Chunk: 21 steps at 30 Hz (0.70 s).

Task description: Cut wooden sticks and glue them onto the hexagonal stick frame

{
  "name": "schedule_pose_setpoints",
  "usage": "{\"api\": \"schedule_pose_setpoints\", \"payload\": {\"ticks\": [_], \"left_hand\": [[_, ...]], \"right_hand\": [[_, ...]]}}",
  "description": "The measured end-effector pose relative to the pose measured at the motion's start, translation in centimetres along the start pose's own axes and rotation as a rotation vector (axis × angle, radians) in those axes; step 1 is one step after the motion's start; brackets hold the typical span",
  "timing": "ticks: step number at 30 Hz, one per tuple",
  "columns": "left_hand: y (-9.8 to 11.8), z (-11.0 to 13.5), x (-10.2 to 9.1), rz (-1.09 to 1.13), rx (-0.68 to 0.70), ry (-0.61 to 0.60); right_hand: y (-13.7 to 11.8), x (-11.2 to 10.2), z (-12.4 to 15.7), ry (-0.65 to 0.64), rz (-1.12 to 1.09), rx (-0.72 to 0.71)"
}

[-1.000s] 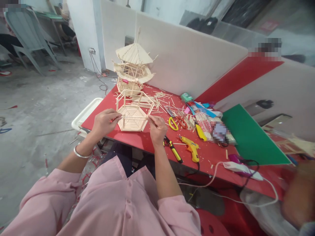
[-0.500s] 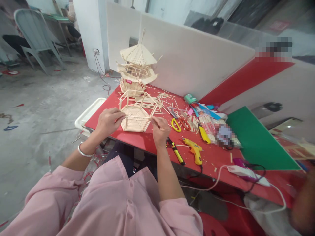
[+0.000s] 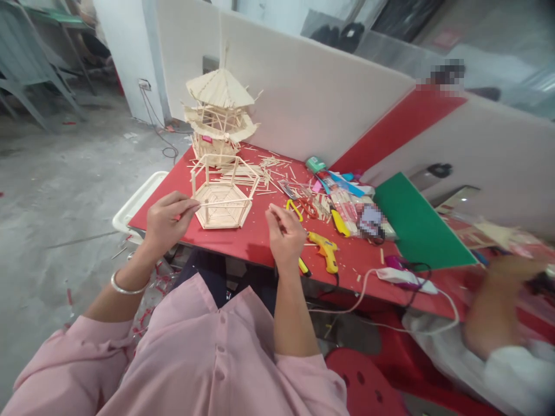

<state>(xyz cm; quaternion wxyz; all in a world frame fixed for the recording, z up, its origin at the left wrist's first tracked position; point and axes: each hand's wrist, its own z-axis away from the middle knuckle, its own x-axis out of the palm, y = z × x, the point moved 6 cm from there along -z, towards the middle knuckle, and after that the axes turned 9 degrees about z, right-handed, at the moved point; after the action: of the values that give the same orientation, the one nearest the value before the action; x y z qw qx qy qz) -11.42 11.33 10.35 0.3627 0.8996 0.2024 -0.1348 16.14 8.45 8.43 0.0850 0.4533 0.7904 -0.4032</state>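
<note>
A hexagonal framework of thin wooden sticks (image 3: 223, 224), with a woven-looking base and a raised rim, stands near the table's front edge. A wooden stick (image 3: 225, 202) spans its near side at rim height. My left hand (image 3: 169, 222) pinches the left end of this stick, at the framework's corner. Apart from the framework, to its right, my right hand (image 3: 286, 237) hovers with thumb and fingers curled close together; anything between the fingertips is too small to make out. Behind the framework rises a tiered stick pagoda (image 3: 220, 89) with a pointed roof.
Loose sticks (image 3: 236, 174) lie scattered on the red table (image 3: 255, 254). To the right are a yellow glue gun (image 3: 325, 251), yellow-handled scissors (image 3: 295, 210), a yellow cutter (image 3: 340, 223), a green board (image 3: 420, 225) and a white power strip (image 3: 405, 278). A co-worker's arm (image 3: 494, 306) reaches in at right.
My right hand has let go of the framework's right corner and moved away to the right. My left hand stays at the left corner. The view has turned rightward, bringing a co-worker's arm into sight.
</note>
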Motion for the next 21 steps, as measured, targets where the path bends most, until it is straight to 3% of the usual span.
{"api": "schedule_pose_setpoints", "payload": {"ticks": [3,5,9,13,16,21], "left_hand": [[1.8,1.2,0.4,0.157,-0.092,0.028],[2.7,2.3,2.0,0.312,-0.176,-0.001],[3.4,4.1,7.2,0.663,-0.352,-0.021],[3.0,5.3,12.7,0.891,-0.599,0.013],[3.1,5.4,15.4,0.968,-0.713,0.025],[3.5,4.7,17.1,1.03,-0.765,0.088]], "right_hand": [[2.1,-3.3,3.1,-0.041,0.206,0.055],[3.7,-4.3,5.5,-0.127,0.421,0.085],[5.8,-4.0,8.7,-0.415,0.789,0.219],[6.1,-3.0,8.1,-0.667,0.883,0.311],[7.3,-3.4,6.2,-0.683,0.785,0.363],[10.5,-5.7,6.8,-0.54,0.145,0.58]]}}
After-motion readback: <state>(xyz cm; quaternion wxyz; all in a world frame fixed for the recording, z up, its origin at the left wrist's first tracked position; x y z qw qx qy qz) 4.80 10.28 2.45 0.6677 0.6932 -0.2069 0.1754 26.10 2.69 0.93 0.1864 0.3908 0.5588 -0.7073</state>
